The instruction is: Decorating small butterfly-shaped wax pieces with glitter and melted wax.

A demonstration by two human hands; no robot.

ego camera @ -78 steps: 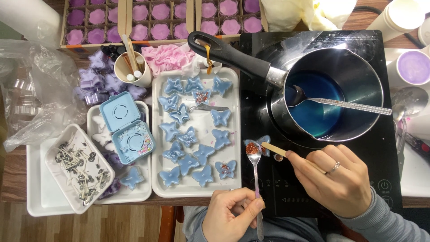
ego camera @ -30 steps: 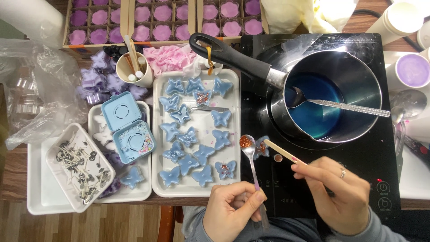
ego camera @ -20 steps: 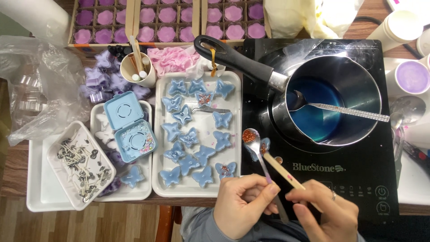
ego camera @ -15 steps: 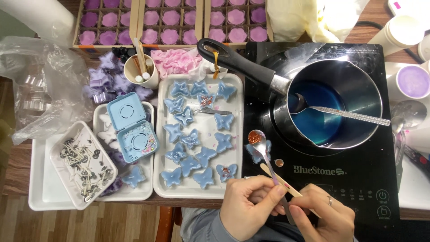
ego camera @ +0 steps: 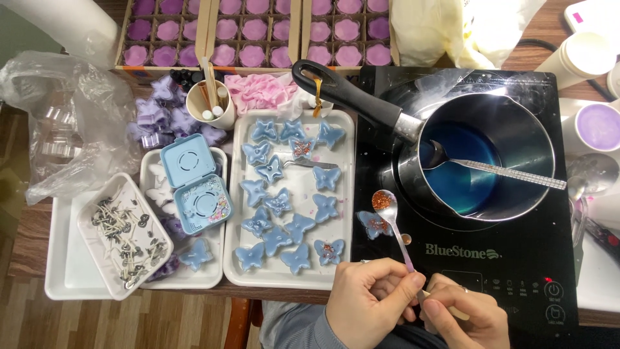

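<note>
Spoon (ego camera: 385, 201), small, bowl loaded with copper-orange glitter flakes, sits level over the black induction cooktop (ego camera: 510, 258), its bowl just at 1 o'clock of a lone blue butterfly wax piece (ego camera: 374, 224) that already carries some flakes. Level hold probably keeps the flakes from spilling.

Left hand (ego camera: 371, 304): grip closed in a pinch on the spoon's thin handle near its end, at 6 o'clock of the frame.

Right hand (ego camera: 466, 317): fingers curled shut, touching the left at the handle end; a pale stick shows under them, but whether it is gripped I cannot tell. Both hands close together probably steady the spoon.

White tray (ego camera: 342, 129) at 9 o'clock of the lone piece holds many blue butterfly pieces, some glittered, plus tweezers (ego camera: 310, 164).

Saucepan (ego camera: 542, 129) at 1 o'clock of the spoon holds blue liquid wax with a metal spoon (ego camera: 497, 169) resting in it, on the cooktop, presumably to stay molten.

Light blue open case (ego camera: 194, 184) and dish of wicks (ego camera: 123, 236) lie at 9 o'clock on the counter (ego camera: 29, 239).
</note>
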